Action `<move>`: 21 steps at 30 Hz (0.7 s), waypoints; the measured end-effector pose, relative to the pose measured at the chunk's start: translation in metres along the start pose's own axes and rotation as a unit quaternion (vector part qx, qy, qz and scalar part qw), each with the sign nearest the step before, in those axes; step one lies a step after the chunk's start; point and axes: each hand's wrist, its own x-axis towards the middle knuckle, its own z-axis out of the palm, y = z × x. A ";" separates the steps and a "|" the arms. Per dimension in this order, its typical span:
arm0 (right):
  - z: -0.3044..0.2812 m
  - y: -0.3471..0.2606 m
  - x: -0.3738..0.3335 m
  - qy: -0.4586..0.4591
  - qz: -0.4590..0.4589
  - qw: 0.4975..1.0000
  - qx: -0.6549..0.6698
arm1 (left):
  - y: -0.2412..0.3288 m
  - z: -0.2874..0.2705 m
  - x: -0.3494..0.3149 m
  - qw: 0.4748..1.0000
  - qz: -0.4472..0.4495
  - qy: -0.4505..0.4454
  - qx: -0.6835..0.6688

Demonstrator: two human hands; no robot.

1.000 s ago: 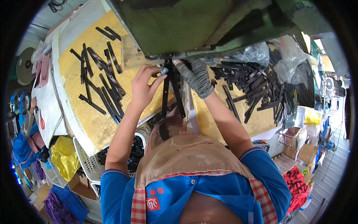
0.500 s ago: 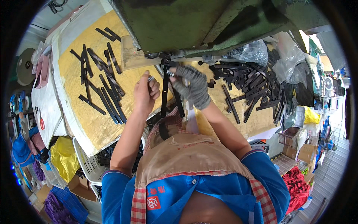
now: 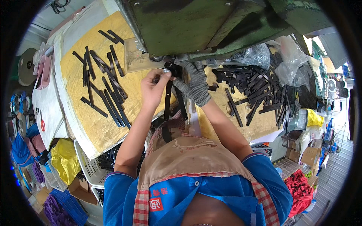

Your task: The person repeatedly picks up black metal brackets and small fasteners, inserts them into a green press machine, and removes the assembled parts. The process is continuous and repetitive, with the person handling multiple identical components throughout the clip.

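Strap-strewn yellow bench (image 3: pixel 94 128), cluttered workshop

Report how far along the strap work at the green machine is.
Done, apparently: black straps spread out on the yellow board's left. In hand: left hand and gloved right hand hold one black strap under the green machine. Left, apparently: the heaped straps on the right.

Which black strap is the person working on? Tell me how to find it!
Find the big green machine at the top. Just under its front edge, the bare left hand and grey-gloved right hand meet on one long black strap. Unlike the flat-lying straps, it dangles toward the person's apron.
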 end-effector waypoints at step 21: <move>0.037 0.090 0.022 0.091 0.373 0.710 0.590 | -0.058 -0.016 -0.039 0.960 -0.248 -0.132 0.001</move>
